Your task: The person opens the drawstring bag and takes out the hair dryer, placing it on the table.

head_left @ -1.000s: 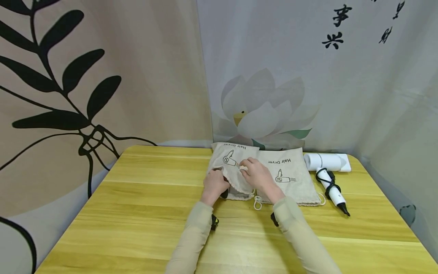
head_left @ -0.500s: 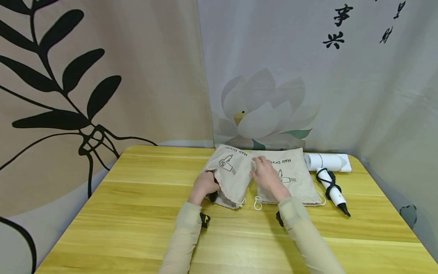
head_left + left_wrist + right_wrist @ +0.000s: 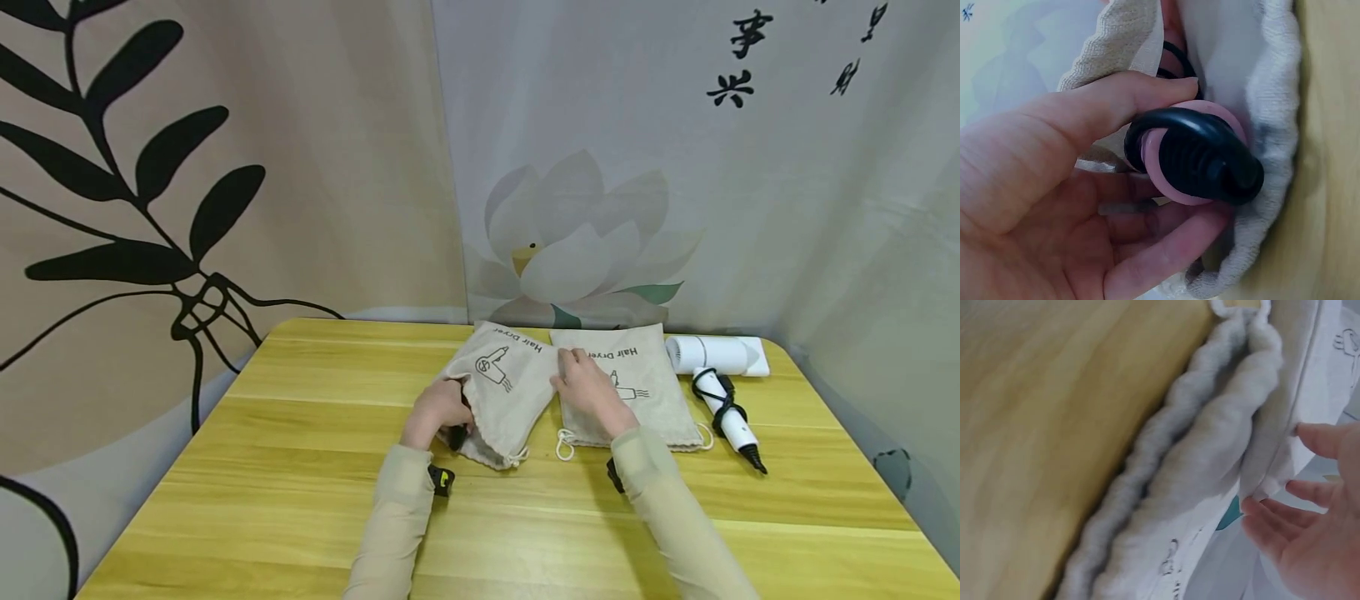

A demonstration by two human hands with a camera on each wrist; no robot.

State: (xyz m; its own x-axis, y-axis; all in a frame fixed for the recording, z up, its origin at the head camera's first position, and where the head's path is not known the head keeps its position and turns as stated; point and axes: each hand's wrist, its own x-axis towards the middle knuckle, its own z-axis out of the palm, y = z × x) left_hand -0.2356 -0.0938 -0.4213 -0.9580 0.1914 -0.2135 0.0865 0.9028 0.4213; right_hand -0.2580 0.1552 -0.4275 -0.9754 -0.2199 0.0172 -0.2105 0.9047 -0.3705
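A beige drawstring bag (image 3: 513, 392) marked "Hair Dryer" lies tilted at the back of the table. My left hand (image 3: 441, 407) is at its open mouth; thumb and fingers curl round a pink handle (image 3: 1163, 169) with a black cord (image 3: 1210, 134) looped at its end. The rest of that tool is hidden inside the cloth. With its fingertips my right hand (image 3: 592, 387) pinches the same bag's right edge, while the palm lies over a second, flat "Hair Dryer" bag (image 3: 656, 417). Thumb and fingers meet the cloth's side seam in the right wrist view.
Right of the bags, a white hair tool (image 3: 738, 429) lies with its black cord wound round it. Behind that tool stretches a white cylindrical appliance (image 3: 712, 355). A printed curtain (image 3: 360, 167) hangs behind the wooden table (image 3: 300, 467).
The left bag has turned and slid left and nearer, with the left hand following at its mouth. My right hand has shifted right, from the bag's middle to its right edge.
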